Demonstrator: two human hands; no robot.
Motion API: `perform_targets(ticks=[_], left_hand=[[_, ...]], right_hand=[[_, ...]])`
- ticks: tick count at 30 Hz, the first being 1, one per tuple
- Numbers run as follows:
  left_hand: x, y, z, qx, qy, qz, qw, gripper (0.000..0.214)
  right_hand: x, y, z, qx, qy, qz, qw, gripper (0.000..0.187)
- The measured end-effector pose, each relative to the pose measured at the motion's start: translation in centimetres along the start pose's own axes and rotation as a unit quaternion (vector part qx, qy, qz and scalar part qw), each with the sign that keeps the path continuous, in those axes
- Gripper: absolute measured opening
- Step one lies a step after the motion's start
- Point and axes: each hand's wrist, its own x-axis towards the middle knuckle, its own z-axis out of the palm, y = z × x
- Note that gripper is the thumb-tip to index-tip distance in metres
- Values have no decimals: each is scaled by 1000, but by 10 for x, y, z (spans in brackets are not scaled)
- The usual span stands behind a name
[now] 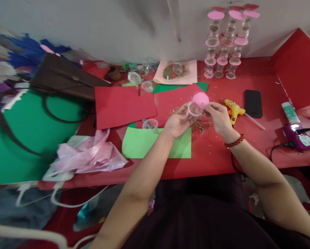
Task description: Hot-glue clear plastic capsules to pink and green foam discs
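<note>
My left hand (pixel 177 121) and my right hand (pixel 218 117) meet above the red table (pixel 212 155). Between their fingertips they hold a small clear plastic cup (pixel 194 109) with a round pink paper disc (pixel 201 99) against its far side. Both hands have their fingers pinched on the piece. A red bead bracelet (pixel 234 141) circles my right wrist. Beneath the hands lie brown crumbs (pixel 203 127) and a light green paper sheet (pixel 139 142).
A yellow glue gun (pixel 233 108) and a black phone (pixel 253 103) lie right of my hands. Stacked cup-and-pink-disc towers (pixel 223 52) stand at the back. Red paper (pixel 123 105), a loose clear cup (pixel 150 124), a pink plastic bag (pixel 92 156) and a purple power strip (pixel 297 136) lie around.
</note>
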Motion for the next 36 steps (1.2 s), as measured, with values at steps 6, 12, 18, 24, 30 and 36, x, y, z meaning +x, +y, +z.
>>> perform_targets(ticks=[6, 12, 18, 24, 30, 36], left_hand=[[0, -1, -3, 48, -16, 20, 999, 33], [0, -7, -3, 198, 72, 117, 971, 28], [-2, -9, -4, 431, 156, 276, 845, 19], [-7, -7, -1, 533, 109, 296, 785, 11], [-9, -8, -1, 546, 92, 259, 792, 20], [2, -11, -9, 429, 109, 221, 869, 14]], right_hand=[[2, 5, -3, 25, 14, 53, 998, 30], [0, 8, -3, -84, 38, -49, 995, 28], [-9, 7, 4, -188, 20, -112, 975, 16], [-12, 4, 6, -279, -20, -142, 950, 10], [-13, 2, 6, -342, -1, -140, 929, 38], [-10, 5, 5, -345, 16, -126, 930, 40]])
